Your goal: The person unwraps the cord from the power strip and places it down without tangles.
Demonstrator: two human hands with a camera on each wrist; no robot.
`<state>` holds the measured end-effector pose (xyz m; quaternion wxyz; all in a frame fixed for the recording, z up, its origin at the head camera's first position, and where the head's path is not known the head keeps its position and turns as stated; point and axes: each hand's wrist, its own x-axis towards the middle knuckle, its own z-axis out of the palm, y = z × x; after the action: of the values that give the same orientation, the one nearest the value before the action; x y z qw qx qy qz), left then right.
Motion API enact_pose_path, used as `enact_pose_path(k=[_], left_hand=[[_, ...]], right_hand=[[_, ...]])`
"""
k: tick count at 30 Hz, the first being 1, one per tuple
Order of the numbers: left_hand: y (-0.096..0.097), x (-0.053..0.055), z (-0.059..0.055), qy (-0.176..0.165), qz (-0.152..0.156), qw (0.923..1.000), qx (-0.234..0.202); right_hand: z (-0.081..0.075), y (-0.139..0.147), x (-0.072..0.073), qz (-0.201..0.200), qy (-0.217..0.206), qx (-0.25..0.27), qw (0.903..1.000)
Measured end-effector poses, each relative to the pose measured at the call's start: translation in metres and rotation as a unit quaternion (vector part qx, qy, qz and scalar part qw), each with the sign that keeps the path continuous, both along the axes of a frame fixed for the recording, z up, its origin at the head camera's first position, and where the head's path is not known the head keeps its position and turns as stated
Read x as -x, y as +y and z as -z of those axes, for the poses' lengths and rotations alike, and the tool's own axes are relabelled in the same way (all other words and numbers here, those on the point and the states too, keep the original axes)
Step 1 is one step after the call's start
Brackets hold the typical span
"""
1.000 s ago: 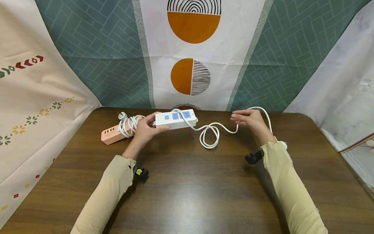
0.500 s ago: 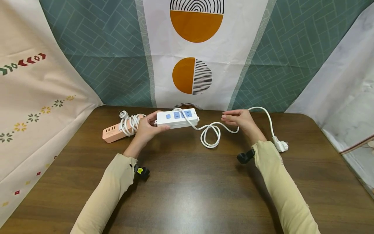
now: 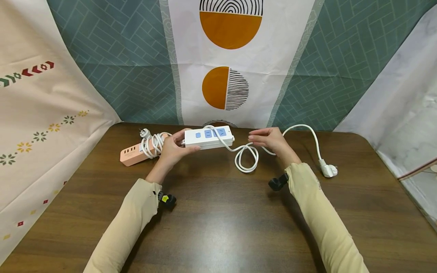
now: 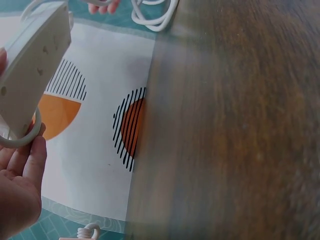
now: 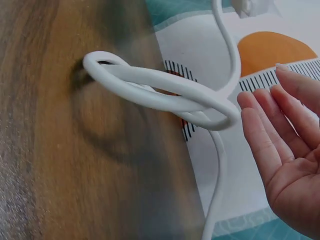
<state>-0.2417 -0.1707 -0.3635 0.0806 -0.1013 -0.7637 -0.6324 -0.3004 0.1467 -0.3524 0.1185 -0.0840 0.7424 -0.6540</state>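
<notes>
A white power strip [image 3: 209, 138] with blue sockets is held up at the back of the table. My left hand [image 3: 172, 148] grips its left end, thumb along the front; its underside shows in the left wrist view. The strip's white cord [image 3: 246, 171] crosses over its top and hangs in a loose loop to the right. Beside that loop is my right hand [image 3: 269, 142], with nothing between thumb and fingers. In the right wrist view its fingertips [image 5: 248, 117] are right at the coil's edge. The cord runs on behind this hand to a white plug [image 3: 328, 169].
A pink power strip [image 3: 132, 154] wrapped in its own white cord lies left of my left hand, its plug [image 3: 145, 133] sticking up. The brown wooden table [image 3: 218, 212] ends at a patterned cloth backdrop [image 3: 222, 87]. Each wrist wears a black camera.
My right hand has moved left along the cord toward the loop, uncovering the plug. My left hand keeps its grip on the white power strip, nearly still.
</notes>
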Motion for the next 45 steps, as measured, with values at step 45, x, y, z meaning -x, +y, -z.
enact_pose_path(k=[45], left_hand=[[0.003,0.005,0.002,0.02,-0.012,0.9997,0.002]], right_hand=[[0.005,-0.021,-0.007,-0.169,0.014,-0.105,0.9799]])
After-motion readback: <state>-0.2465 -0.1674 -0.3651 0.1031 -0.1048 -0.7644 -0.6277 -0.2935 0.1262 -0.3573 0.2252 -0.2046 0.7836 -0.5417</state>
